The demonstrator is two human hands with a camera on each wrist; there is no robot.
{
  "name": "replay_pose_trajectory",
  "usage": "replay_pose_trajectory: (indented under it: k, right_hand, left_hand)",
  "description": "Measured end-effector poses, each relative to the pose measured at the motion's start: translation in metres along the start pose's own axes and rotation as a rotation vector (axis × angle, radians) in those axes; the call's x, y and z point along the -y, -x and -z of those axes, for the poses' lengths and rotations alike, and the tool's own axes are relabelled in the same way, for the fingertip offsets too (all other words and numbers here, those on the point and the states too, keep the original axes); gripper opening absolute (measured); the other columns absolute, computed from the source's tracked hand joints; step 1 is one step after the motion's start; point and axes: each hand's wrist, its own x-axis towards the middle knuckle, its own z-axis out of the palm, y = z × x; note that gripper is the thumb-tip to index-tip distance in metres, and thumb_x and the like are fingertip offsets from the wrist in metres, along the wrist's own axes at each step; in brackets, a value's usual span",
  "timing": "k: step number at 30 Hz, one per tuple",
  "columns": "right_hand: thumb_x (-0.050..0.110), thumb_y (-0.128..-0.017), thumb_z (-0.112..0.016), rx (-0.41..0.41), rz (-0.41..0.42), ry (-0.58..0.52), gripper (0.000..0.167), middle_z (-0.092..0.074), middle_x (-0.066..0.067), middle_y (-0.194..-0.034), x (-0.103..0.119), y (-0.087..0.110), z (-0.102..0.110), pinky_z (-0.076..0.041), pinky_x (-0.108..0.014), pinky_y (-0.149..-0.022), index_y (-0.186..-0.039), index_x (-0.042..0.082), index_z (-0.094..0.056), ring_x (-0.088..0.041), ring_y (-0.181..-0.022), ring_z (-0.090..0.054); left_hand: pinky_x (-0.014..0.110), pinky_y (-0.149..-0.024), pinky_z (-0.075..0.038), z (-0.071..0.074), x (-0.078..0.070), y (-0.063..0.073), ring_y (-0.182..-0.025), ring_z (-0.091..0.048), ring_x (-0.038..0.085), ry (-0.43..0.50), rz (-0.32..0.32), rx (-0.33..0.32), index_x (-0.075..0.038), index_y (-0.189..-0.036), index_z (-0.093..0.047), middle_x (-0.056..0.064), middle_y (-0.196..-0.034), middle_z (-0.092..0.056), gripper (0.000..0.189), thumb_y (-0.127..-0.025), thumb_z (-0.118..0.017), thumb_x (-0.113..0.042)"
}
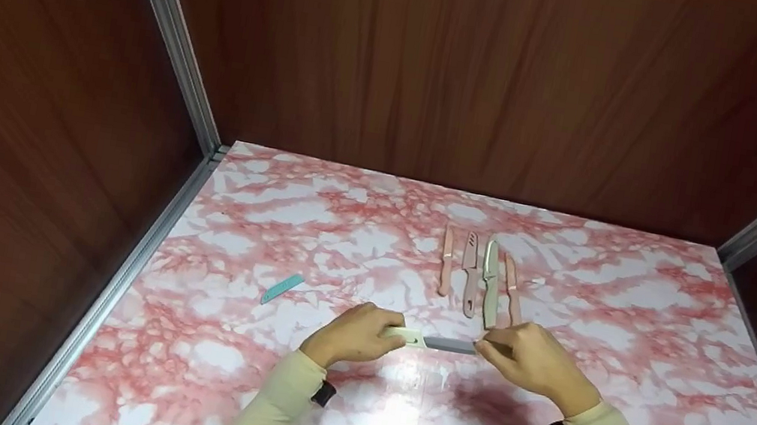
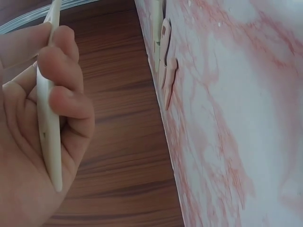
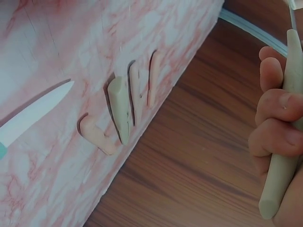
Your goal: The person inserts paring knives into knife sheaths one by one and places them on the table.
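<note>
My left hand (image 1: 359, 333) grips a flat cream knife sheath (image 1: 410, 337), its fingers curled round it in the left wrist view. My right hand (image 1: 529, 356) holds a knife by its pale green handle (image 3: 280, 182), mostly hidden by the hand in the head view. Between the hands the knife's grey blade (image 1: 450, 345) lies level, meeting the sheath's end; how far it sits inside cannot be seen. Beyond the right hand lie a green knife (image 1: 492, 280), a mauve knife (image 1: 470, 273) and two peach-pink ones, including the leftmost knife (image 1: 446, 265).
A small teal piece (image 1: 281, 288) lies on the left of the pink-and-white marbled table (image 1: 212, 353). In the right wrist view a white blade (image 3: 40, 109) with a teal end rests on the tabletop. Brown wooden panels (image 1: 447, 64) enclose the back and sides.
</note>
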Motion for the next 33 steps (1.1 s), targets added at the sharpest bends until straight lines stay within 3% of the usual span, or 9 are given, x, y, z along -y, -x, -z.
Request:
replay_pose_trajectory:
  k: [13,26,33]
  right_hand:
    - [0.018,-0.091,-0.063,-0.009,0.059,-0.038,0.032,-0.035,0.019,-0.057,0.004,-0.001,-0.005,-0.031,-0.016,-0.047,-0.064,0.026,-0.050,0.006,-0.048,-0.027]
    - [0.016,-0.091,-0.064,-0.020,0.084,-0.046,0.026,-0.040,0.018,-0.058,0.007,-0.004,-0.006,-0.040,-0.020,-0.052,-0.066,0.021,-0.056,0.006,-0.046,-0.032]
    - [0.019,-0.092,-0.062,-0.003,0.038,-0.034,0.031,-0.033,0.017,-0.058,0.010,-0.003,-0.010,-0.032,-0.017,-0.047,-0.064,0.024,-0.050,0.006,-0.048,-0.026]
  left_hand:
    - [0.022,-0.049,-0.031,-0.005,-0.005,0.001,-0.051,-0.036,0.006,-0.055,0.000,-0.012,-0.018,-0.080,-0.060,-0.009,-0.061,-0.047,0.014,-0.092,-0.059,-0.026]
    - [0.023,-0.049,-0.029,-0.009,-0.012,-0.001,-0.051,-0.034,0.007,-0.053,0.033,-0.010,-0.020,-0.078,-0.057,-0.009,-0.060,-0.045,0.017,-0.092,-0.058,-0.028]
    - [0.022,-0.046,-0.027,-0.012,-0.013,-0.003,-0.047,-0.030,0.006,-0.020,0.019,-0.009,-0.018,-0.074,-0.057,-0.009,-0.057,-0.041,0.019,-0.092,-0.058,-0.025]
